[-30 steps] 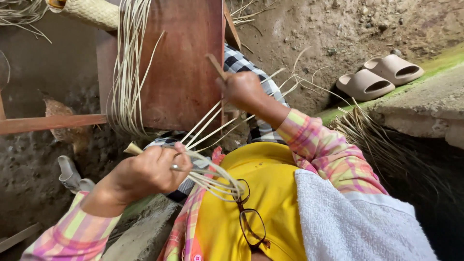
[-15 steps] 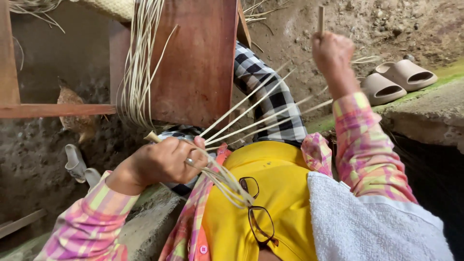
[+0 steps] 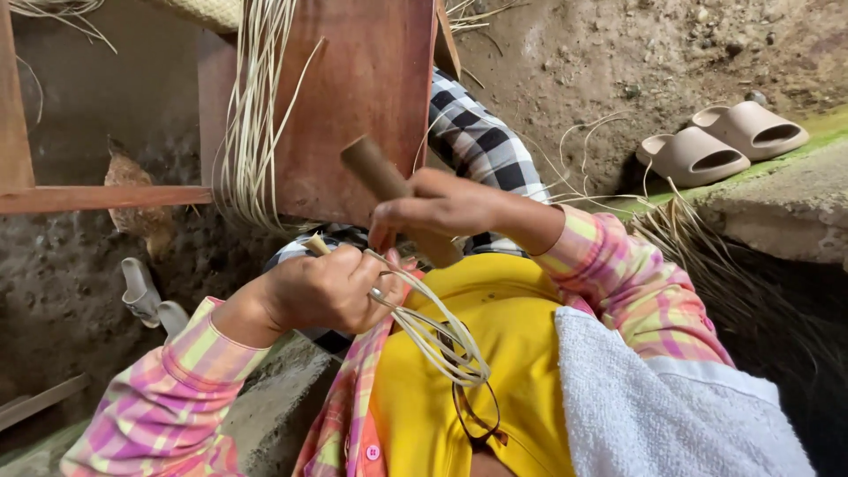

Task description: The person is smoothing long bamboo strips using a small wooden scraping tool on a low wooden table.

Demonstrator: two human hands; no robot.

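Right hand (image 3: 442,208), raised a moment ago, now grips a stick (image 3: 389,190) beside left hand (image 3: 322,291), which pinches looped strips (image 3: 437,340).

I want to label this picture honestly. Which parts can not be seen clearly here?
- Head view: the lower end of the wooden stick is hidden behind the right hand.
- Where the cane strands start is covered by the left hand.
- The eyeglasses run off the bottom edge.
- The wooden board is cut off by the top edge.

Soft, even daylight, sharp focus throughout, deep shadow at lower right, no glare.
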